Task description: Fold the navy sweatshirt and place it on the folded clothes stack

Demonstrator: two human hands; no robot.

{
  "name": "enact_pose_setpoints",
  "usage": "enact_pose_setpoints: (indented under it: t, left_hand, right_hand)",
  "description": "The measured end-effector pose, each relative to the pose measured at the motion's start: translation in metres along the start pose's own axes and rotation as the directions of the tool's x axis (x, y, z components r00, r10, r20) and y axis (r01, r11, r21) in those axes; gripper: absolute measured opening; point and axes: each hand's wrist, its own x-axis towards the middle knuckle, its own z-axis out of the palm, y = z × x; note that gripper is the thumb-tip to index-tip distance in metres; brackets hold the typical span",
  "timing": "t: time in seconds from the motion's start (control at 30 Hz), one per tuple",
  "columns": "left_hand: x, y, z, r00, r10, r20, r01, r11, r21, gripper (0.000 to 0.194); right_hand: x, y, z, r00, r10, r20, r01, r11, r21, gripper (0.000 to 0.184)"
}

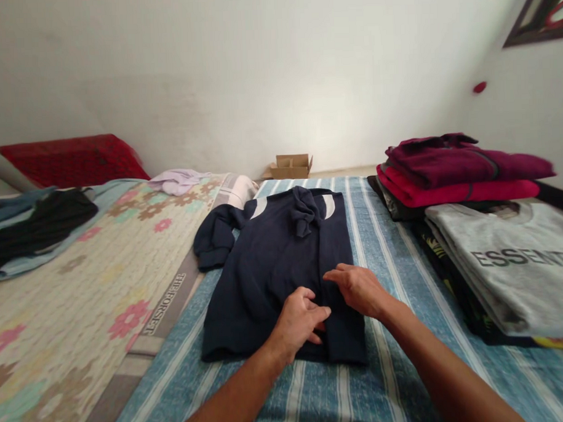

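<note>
A navy sweatshirt (278, 260) lies flat in front of me, hem toward me, with white patches at both shoulders. Its right side is folded inward as a long strip, and that side's sleeve end bunches up near the neckline. The other sleeve (215, 238) sticks out to the left, bent. My left hand (297, 321) rests at the strip's inner edge near the hem, fingers apart. Just above and to the right, my right hand (355, 288) is on the folded strip with its fingers curled against the fabric; the fingertips are partly hidden.
Under the sweatshirt is a blue striped sheet (171, 369). Folded clothes stand at right: maroon and red garments (465, 167) and a grey printed shirt (518, 252). A floral blanket (103, 266) with dark clothes (46, 225) covers the left. A cardboard box (291, 167) sits by the wall.
</note>
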Motion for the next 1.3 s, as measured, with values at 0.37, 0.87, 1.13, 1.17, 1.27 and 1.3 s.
enact_pose_setpoints:
  t: [0.37,0.87,1.13,1.17,1.27,1.3]
  left_hand:
    - [0.007,-0.023,0.007,0.991,0.130,-0.010,-0.129,0.988,0.082,0.040]
    - [-0.001,-0.023,0.007,0.984,0.161,-0.079,-0.172,0.972,-0.159,0.039]
    - [-0.014,-0.010,0.014,0.977,0.171,-0.125,-0.198,0.950,-0.241,0.054]
    - [-0.016,-0.008,0.015,0.980,0.160,-0.119,-0.188,0.942,-0.278,0.057]
    - [-0.022,-0.006,0.019,0.992,0.109,-0.059,-0.123,0.906,-0.404,0.058]
    - [-0.024,-0.007,0.020,0.995,0.096,-0.024,-0.097,0.892,-0.441,0.055]
  right_hand:
    - [0.042,-0.015,0.003,0.975,-0.089,0.204,0.148,0.944,-0.296,0.037]
    - [0.050,-0.010,0.012,0.992,-0.021,0.127,0.059,0.951,-0.302,0.027]
    - [0.042,0.005,0.020,1.000,0.015,-0.004,-0.016,0.986,-0.163,0.030]
    - [0.042,0.008,0.020,1.000,0.012,-0.029,-0.016,0.994,-0.111,0.030]
    - [0.042,0.014,0.020,0.996,0.022,-0.091,-0.021,1.000,0.014,0.029]
    - [0.043,0.015,0.021,0.994,0.030,-0.103,-0.026,0.999,0.037,0.029]
